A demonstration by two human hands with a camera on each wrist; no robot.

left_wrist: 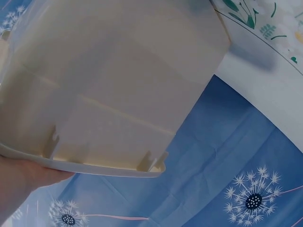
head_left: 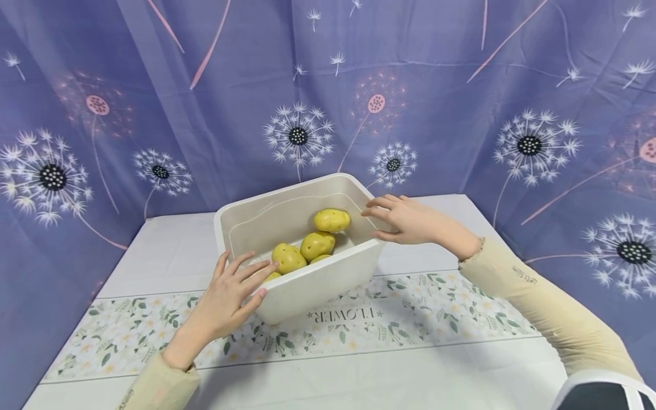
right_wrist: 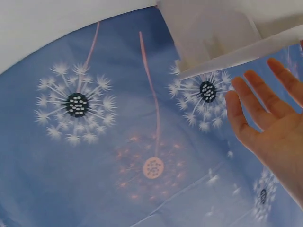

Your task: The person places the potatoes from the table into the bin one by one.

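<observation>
A white plastic bin [head_left: 318,287] stands at an angle on the table, with several yellow potatoes [head_left: 289,258] inside, mostly toward its front wall. At its left end, my left hand [head_left: 225,299] holds the rim, fingers spread over the inside and thumb at the outer front corner. The left wrist view shows that thumb [left_wrist: 52,176] along the underside of the rim; the fingers are hidden behind the wall. My right hand [head_left: 410,219] is at the bin's right end, fingers loosely extended. In the right wrist view its fingers [right_wrist: 255,99] are spread, just off the rim.
The table has a white cloth [head_left: 410,376] with a floral band [head_left: 138,324] running across under the bin. Blue-purple dandelion curtains [head_left: 230,68] enclose the back and both sides. A white and dark object [head_left: 599,393] is at the lower right corner.
</observation>
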